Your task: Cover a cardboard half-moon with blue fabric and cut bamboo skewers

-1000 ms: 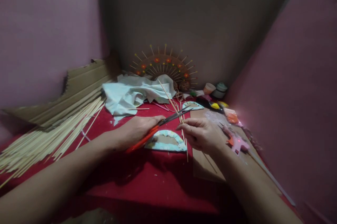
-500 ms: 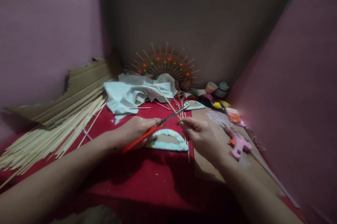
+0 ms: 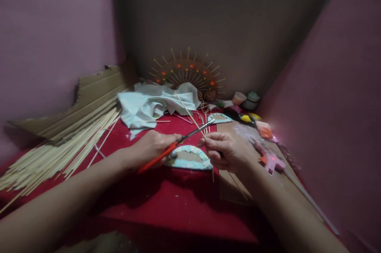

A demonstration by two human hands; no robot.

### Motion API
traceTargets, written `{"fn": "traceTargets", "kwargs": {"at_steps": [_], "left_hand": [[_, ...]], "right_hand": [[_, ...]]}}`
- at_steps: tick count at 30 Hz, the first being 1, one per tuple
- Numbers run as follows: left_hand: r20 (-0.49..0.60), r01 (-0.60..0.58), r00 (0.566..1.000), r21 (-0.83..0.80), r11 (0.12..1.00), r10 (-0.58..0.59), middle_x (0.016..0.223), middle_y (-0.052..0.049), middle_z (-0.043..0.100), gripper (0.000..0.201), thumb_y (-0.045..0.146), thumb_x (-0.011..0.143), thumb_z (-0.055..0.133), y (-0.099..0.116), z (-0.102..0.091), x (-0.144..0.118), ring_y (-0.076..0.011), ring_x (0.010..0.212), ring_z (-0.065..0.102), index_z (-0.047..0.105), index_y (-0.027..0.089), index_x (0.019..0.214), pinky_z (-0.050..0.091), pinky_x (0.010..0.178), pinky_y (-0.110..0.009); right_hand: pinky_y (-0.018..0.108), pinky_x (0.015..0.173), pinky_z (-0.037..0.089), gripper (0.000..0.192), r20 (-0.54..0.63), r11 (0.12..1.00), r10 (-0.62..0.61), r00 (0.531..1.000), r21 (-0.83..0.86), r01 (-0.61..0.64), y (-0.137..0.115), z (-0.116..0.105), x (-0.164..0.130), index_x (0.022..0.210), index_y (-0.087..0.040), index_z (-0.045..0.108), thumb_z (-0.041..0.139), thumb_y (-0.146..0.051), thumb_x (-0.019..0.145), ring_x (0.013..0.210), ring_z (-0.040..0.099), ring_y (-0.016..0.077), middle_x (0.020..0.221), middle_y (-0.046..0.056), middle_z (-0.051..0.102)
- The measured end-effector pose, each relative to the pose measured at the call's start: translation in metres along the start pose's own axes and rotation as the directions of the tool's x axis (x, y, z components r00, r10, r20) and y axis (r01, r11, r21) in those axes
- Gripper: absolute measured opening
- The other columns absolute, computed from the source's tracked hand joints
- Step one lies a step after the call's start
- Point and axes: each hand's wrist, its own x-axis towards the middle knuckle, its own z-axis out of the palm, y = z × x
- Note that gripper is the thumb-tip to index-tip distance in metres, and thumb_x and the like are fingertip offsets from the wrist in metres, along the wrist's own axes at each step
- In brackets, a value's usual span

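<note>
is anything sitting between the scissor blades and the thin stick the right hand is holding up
Nothing visible does. The left hand holds the orange-handled scissors, and their blades reach straight to the stick just above the right hand grip. The half-round paper piece lies below on the red cloth, not between them.

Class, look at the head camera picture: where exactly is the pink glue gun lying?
The pink glue gun lies on the right side of the table, on the brown cardboard sheet, just right of the right hand.
</note>
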Motion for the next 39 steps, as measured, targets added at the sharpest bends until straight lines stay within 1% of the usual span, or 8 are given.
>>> {"fn": "traceTargets", "kwargs": {"at_steps": [5,9,11,16,23,28,35,39], "left_hand": [[0.035,0.11,0.993,0.012,0.994,-0.11,0.063,0.0,0.063,0.019,0.02,0.082,0.048,0.0,0.002,0.002,-0.0143,0.049,0.057,0.057,0.017,0.099,0.035,0.046,-0.024],[0.0,0.132,0.991,-0.029,0.991,-0.132,0.068,-0.002,0.066,0.025,0.03,0.087,0.047,-0.002,0.004,0.002,-0.0152,0.054,0.061,0.057,0.016,0.105,0.04,0.05,-0.024],[-0.014,0.101,0.995,-0.074,0.992,-0.102,0.069,-0.002,0.066,0.028,0.03,0.089,0.046,-0.003,0.004,0.001,-0.0146,0.055,0.061,0.055,0.016,0.111,0.041,0.051,-0.023],[-0.045,0.011,0.999,-0.198,0.98,-0.02,0.075,-0.003,0.066,0.026,0.026,0.091,0.045,-0.001,0.002,0.003,-0.0132,0.059,0.059,0.054,0.015,0.113,0.043,0.056,-0.023],[-0.031,-0.003,1.0,-0.193,0.981,-0.003,0.074,-0.002,0.065,0.024,0.019,0.087,0.045,0.0,0.001,0.001,-0.0132,0.059,0.058,0.056,0.015,0.108,0.043,0.056,-0.023],[0.069,0.145,0.988,-0.121,0.982,-0.138,0.067,0.001,0.064,0.027,0.013,0.077,0.046,0.004,-0.002,0.0,-0.0128,0.052,0.056,0.059,0.017,0.101,0.038,0.052,-0.023],[0.168,0.236,0.961,-0.076,0.969,-0.221,0.064,0.001,0.063,0.015,0.017,0.08,0.048,0.007,-0.004,0.0,-0.0132,0.051,0.054,0.059,0.02,0.091,0.032,0.049,-0.023],[0.139,0.22,0.969,-0.126,0.967,-0.203,0.066,0.001,0.063,0.014,0.021,0.084,0.047,0.007,-0.004,0.001,-0.0124,0.052,0.053,0.057,0.02,0.093,0.034,0.05,-0.022]], "right_hand": [[0.018,0.032,0.021,0.025,-0.229,0.916,-0.173,0.958,-0.395,0.072,-0.007,0.013,0.0,0.068,-0.018,0.055,0.062,-0.039,0.078,0.032,0.035,0.0045,0.046,-0.006,0.051],[0.018,0.041,0.027,0.029,-0.268,0.796,-0.37,0.889,-0.585,0.155,-0.007,0.023,0.0,0.056,-0.018,0.049,0.056,-0.03,0.081,0.042,0.038,0.0044,0.048,-0.005,0.049],[0.018,0.041,0.026,0.03,-0.262,0.824,-0.357,0.897,-0.541,0.17,-0.005,0.023,0.001,0.055,-0.018,0.049,0.057,-0.031,0.08,0.042,0.036,0.0044,0.047,-0.005,0.049],[0.019,0.03,0.013,0.025,-0.155,0.993,-0.048,0.987,-0.116,0.03,0.0,0.013,0.003,0.069,-0.016,0.06,0.068,-0.039,0.07,0.028,0.023,0.0028,0.041,-0.006,0.049],[0.016,0.027,0.016,0.026,0.079,0.985,0.071,0.994,0.152,-0.082,0.004,0.001,0.007,0.071,-0.014,0.062,0.077,-0.035,0.066,0.027,0.016,0.0004,0.039,-0.008,0.047],[0.016,0.028,0.017,0.03,0.046,0.99,0.019,0.999,0.14,-0.025,0.01,0.0,0.012,0.072,-0.014,0.06,0.074,-0.04,0.069,0.027,0.018,0.0007,0.04,-0.007,0.049],[0.015,0.031,0.022,0.027,-0.297,0.953,-0.18,0.938,-0.29,0.091,0.009,0.018,0.007,0.065,-0.016,0.055,0.063,-0.039,0.076,0.03,0.036,0.0025,0.045,-0.003,0.057],[0.015,0.027,0.017,0.024,-0.217,0.995,-0.078,0.973,-0.075,0.063,0.006,0.019,0.005,0.068,-0.017,0.057,0.068,-0.038,0.071,0.026,0.026,0.0022,0.037,-0.006,0.05]]}}
